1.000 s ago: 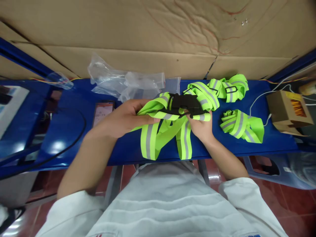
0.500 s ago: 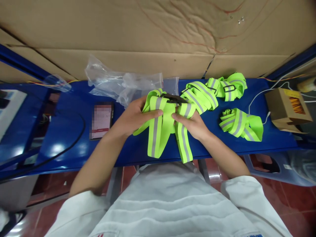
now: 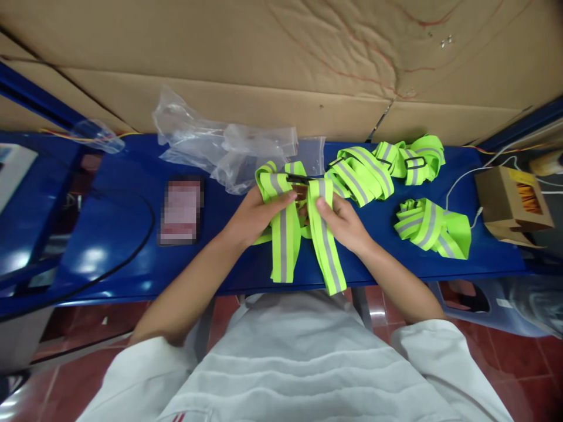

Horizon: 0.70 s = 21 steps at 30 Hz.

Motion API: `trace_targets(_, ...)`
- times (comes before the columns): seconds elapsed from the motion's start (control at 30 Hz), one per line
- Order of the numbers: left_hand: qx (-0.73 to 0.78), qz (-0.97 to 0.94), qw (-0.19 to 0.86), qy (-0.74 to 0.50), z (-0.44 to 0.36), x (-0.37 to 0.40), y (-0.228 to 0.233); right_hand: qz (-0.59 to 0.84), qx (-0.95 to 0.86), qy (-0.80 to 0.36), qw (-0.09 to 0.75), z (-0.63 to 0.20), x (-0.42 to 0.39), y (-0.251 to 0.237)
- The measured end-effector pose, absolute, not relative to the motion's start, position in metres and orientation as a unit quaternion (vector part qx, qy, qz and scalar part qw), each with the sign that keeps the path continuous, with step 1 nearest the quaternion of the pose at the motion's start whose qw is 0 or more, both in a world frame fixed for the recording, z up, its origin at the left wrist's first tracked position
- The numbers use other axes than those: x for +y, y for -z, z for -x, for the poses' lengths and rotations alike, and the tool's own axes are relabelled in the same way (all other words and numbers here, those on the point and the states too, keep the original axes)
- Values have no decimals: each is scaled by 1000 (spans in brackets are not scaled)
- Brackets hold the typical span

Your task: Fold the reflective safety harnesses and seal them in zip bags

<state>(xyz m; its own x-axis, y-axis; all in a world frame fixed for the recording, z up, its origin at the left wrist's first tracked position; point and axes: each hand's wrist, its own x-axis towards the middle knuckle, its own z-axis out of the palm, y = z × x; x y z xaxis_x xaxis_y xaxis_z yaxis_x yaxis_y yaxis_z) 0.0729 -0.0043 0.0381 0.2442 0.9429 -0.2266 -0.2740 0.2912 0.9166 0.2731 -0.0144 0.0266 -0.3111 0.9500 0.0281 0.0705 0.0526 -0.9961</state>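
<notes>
Both my hands grip a neon-yellow reflective strap [image 3: 284,240] with a grey stripe along it. My left hand [image 3: 255,214] is closed round its left part, thumb lying over the top. My right hand [image 3: 345,223] pinches the right part, thumb pressed on the stripe. A black buckle-like piece [image 3: 299,179] spans between the two parts; its exact shape is hard to make out. Two lengths hang toward the front edge of the blue table [image 3: 233,269]. Folded reflective straps [image 3: 363,176] with black buckles lie just beyond my right hand.
Another folded strap bundle [image 3: 433,228] lies to the right, near a small cardboard box [image 3: 505,199] and a white cable [image 3: 461,176]. Clear plastic bags [image 3: 229,146] lie at the back. A phone [image 3: 181,211] is on the left. A cardboard panel [image 3: 220,53] stands behind the table.
My hands have tilted the strap, and its two hanging lengths now lie straighter and further apart, with a gap between them. The black piece now looks narrower.
</notes>
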Motion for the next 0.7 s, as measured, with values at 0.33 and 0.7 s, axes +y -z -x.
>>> trace_targets(0.33,410,-506,654,-385,-66,-3,-42,456,-515,-531,494,-272,-16,-27)
trace_targets(0.7,387,-506,676,-372,-70,-8,-37,418,-502,-577,490,-274,-15,-25)
